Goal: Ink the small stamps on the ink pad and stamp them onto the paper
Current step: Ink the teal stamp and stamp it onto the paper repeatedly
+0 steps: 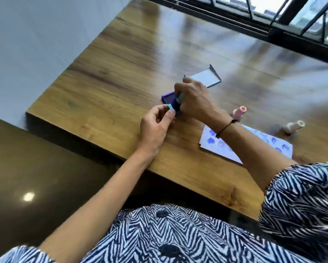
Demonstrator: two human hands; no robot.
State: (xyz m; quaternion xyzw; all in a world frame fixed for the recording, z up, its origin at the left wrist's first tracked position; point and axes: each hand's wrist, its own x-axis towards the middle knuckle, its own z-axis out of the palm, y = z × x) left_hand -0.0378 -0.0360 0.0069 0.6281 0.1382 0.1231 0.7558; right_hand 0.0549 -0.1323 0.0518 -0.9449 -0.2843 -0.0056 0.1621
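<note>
Seen from above, across a wooden table (110,76).

Furthest left, left hand (155,126) curled near the table's front edge, thumb and fingers pinched shut on a small teal piece (170,107), probably a stamp's cap, likely held aside so the stamp face stays bare for inking.

Just right of it, open purple ink pad (169,97), tray toward the table's middle and mostly hidden under the hands. Right hand (195,99) arched directly over the pad, grip closed around a teal stamp (180,97) angled down toward the inked surface; contact with the ink cannot be told, since fingers cover the stamp's end. Looks like the inking step, with stamping to follow.

Behind the right hand, pad's lid (206,77) lying open and flat, pale inside facing up, out of the way.

Further right, a cord bracelet (225,128) on the right wrist. Beneath that forearm, white paper (220,149) with many blue prints already on it, partly covered by the arm; forearm must lift clear before the next print. At the paper's far edge, 2 more stamps: a pink stamp (240,111) upright, and a cream stamp (294,126) lying tipped further right, both near enough to be knocked by a sweeping arm.
</note>
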